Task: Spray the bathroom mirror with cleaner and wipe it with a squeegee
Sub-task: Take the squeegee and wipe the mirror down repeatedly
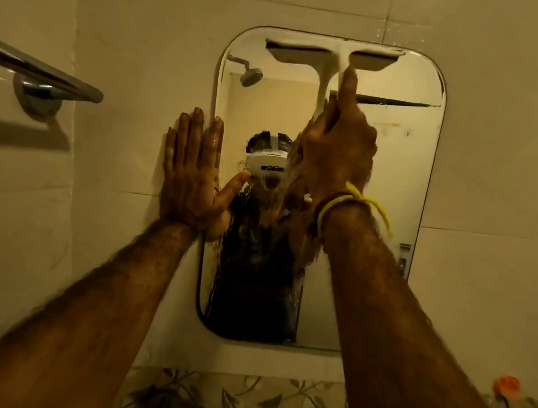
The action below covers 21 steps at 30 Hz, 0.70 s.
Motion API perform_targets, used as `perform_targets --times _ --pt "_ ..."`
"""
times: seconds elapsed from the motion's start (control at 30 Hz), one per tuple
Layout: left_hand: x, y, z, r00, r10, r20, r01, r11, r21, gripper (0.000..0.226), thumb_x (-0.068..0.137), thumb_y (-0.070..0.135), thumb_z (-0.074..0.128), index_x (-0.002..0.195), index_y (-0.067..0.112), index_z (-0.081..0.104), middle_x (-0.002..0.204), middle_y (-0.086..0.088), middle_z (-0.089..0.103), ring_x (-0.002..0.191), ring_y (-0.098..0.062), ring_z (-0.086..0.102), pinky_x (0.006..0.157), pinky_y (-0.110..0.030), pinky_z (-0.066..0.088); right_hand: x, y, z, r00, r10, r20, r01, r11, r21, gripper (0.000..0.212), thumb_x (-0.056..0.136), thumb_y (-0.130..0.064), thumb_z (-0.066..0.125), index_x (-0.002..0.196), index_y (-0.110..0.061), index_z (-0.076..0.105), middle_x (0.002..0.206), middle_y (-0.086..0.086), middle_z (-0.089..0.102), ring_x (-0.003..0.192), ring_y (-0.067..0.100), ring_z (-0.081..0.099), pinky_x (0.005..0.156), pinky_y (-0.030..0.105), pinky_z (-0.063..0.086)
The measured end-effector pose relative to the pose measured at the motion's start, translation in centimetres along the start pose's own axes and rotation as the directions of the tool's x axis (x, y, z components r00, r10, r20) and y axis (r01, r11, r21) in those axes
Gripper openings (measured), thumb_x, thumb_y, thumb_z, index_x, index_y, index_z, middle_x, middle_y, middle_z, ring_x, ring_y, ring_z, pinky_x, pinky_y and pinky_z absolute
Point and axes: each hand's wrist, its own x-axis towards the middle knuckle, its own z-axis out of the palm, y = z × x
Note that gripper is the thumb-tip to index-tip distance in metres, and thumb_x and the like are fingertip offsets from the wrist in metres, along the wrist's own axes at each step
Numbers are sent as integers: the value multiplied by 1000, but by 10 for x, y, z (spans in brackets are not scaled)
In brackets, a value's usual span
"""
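Observation:
A rounded rectangular mirror hangs on the tiled wall straight ahead, wet with streaks running down its lower middle. A white squeegee lies with its blade flat against the mirror's top edge. My right hand is shut around its handle, index finger stretched up along it. My left hand presses flat with spread fingers on the mirror's left edge and the wall beside it. No spray bottle is in view.
A chrome towel bar sticks out from the wall at the left. A floral tile band runs below the mirror. An orange object sits low on the right. A shower head shows only as a reflection.

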Motion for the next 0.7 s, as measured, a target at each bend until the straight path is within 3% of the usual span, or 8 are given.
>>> perform_targets --times 0.2,0.33,0.43,0.6,0.7 --pt "1 1 -2 1000 23 -15 -23 999 -27 88 94 68 40 159 14 19 166 -18 14 154 -34 10 124 -55 10 -93 22 -4 998 14 65 -10 998 -65 61 101 -27 45 155 -27 17 77 2 51 63 9 45 59 17 38" --pt "-1 2 1 1000 17 -22 -17 999 -39 88 94 68 40 159 14 18 166 -17 12 154 -33 8 125 -53 7 -38 22 -5 1000 20 -23 -20 999 -32 58 101 -25 41 155 -29 20 72 1 58 60 12 56 60 27 57" --pt "0 3 -5 1000 8 -25 -10 997 -73 86 95 69 35 158 12 22 165 -18 16 154 -35 12 125 -51 6 11 16 -8 987 118 -108 -121 992 -26 55 101 -26 40 154 -30 24 71 -6 55 57 4 52 67 29 58" --pt "2 4 -6 1000 13 -5 -13 997 -77 86 95 69 34 159 13 21 166 -17 14 154 -33 9 125 -51 6 -69 17 -4 988 154 -18 -154 988 -24 59 101 -30 39 155 -29 16 74 5 61 62 15 59 64 32 59" --pt "0 4 -4 999 20 -25 -22 998 -64 86 95 68 37 159 13 21 166 -16 14 154 -33 9 125 -51 6 -57 20 -8 992 122 -44 -123 992 -33 57 101 -30 38 154 -31 18 72 4 60 60 14 57 59 29 56"
